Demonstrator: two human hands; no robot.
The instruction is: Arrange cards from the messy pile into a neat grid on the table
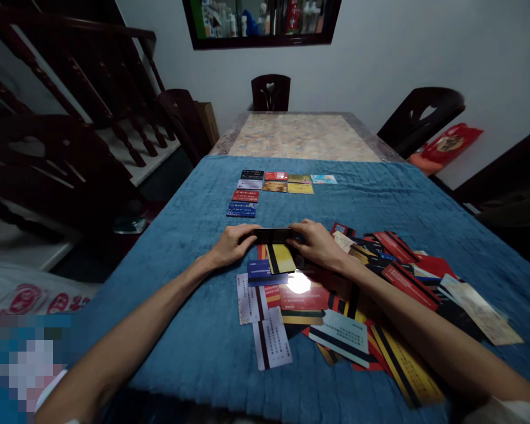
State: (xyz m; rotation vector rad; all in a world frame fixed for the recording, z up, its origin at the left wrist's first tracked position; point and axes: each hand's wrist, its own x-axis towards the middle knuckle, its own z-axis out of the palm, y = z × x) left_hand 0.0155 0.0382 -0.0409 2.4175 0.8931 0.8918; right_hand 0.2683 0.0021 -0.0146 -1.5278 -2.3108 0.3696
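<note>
Between my left hand [235,242] and my right hand [317,242] a dark card [272,235] is held up by its two short ends, tilted on edge. Fingers and thumbs of both hands pinch it. Just below it lies a yellow card [280,259] with a black stripe, on top of a blue card [267,273]. Pale lilac cards [272,341] and a red card [304,294] overlap nearer to me. A loose heap of cards [397,277] spreads under and beyond my right forearm, many with their striped backs up.
Several cards stand sorted in rows on the blue cloth [181,235], among them a blue card [241,209], a red card [275,176] and a light blue card [324,179]. Beyond the cloth is the patterned tabletop [300,135]. Dark chairs [271,93] surround the table.
</note>
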